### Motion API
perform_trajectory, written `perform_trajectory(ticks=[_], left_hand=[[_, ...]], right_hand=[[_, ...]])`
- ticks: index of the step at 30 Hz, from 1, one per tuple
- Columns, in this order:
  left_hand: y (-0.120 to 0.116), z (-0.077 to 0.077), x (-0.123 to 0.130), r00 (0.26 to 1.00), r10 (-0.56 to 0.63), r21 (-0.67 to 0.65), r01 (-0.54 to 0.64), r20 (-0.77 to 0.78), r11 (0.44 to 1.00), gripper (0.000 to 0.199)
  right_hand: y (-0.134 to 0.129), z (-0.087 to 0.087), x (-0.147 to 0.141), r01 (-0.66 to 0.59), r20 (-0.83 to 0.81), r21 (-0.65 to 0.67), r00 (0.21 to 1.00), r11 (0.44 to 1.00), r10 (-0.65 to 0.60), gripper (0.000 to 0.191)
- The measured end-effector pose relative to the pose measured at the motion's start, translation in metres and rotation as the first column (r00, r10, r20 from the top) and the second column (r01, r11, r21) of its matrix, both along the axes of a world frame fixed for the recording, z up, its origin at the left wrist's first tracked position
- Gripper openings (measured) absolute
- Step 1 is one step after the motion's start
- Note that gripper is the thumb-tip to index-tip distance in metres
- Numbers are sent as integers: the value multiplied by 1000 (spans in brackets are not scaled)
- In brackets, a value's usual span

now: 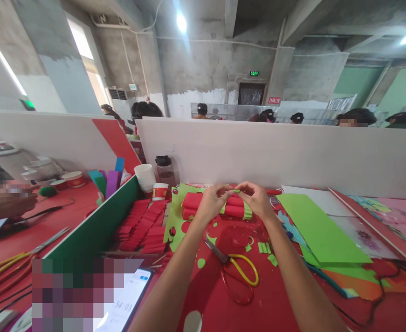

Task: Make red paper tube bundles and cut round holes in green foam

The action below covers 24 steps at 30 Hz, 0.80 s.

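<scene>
Left of the scissors (pixel 225 259): phone (pixel 127 299) partly pixelated, cut off at bottom edge. Beyond scissors: green scrap (pixel 236 191) mostly covered, shape unclear.

Red tabletop (pixel 272 310) lies open nearside of scissors (pixel 223 257); green divider (pixel 97 223) blocks left.

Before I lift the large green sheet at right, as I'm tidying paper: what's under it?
Past the near edge of the green sheet, orange paper and a green scrap poke out; white paper shows at its right. Anything fully beneath is covered.
</scene>
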<state>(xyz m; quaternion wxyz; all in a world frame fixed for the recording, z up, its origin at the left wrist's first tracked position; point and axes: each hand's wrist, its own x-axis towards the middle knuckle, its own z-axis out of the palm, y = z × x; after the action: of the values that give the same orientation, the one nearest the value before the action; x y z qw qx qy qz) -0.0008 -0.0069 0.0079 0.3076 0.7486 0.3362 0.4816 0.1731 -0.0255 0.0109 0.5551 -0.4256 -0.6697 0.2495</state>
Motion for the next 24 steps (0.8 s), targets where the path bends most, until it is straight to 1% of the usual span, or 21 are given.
perform_trajectory(ticks=[4, 8, 12, 15, 19, 24], left_hand=[[2, -2, 0, 998, -42, -5, 43, 35, 999, 27], [3, -4, 0, 999, 4, -1, -4, 33, 1000, 26], [4, -4, 0, 999, 37, 10, -37, 31, 999, 23], [3, -3, -1, 998, 51, 24, -52, 25, 998, 21], [1, 0, 0, 998, 57, 15, -57, 23, 998, 20], [0, 1, 0, 998, 40, 0, -40, 49, 999, 22]], right_hand=[[3, -3, 1, -47, -56, -29, 997, 998, 46, 13], [3, -3, 3, -84, -64, -56, 995, 995, 80, 16], [0, 0, 5, -133, -14, -62, 991, 989, 133, 24], [-1, 1, 4, -116, -2, -57, 993, 992, 116, 27], [-2, 2, 3, -79, -21, -29, 997, 996, 78, 25], [-4, 3, 2, -21, -21, -9, 1000, 1000, 21, 24]])
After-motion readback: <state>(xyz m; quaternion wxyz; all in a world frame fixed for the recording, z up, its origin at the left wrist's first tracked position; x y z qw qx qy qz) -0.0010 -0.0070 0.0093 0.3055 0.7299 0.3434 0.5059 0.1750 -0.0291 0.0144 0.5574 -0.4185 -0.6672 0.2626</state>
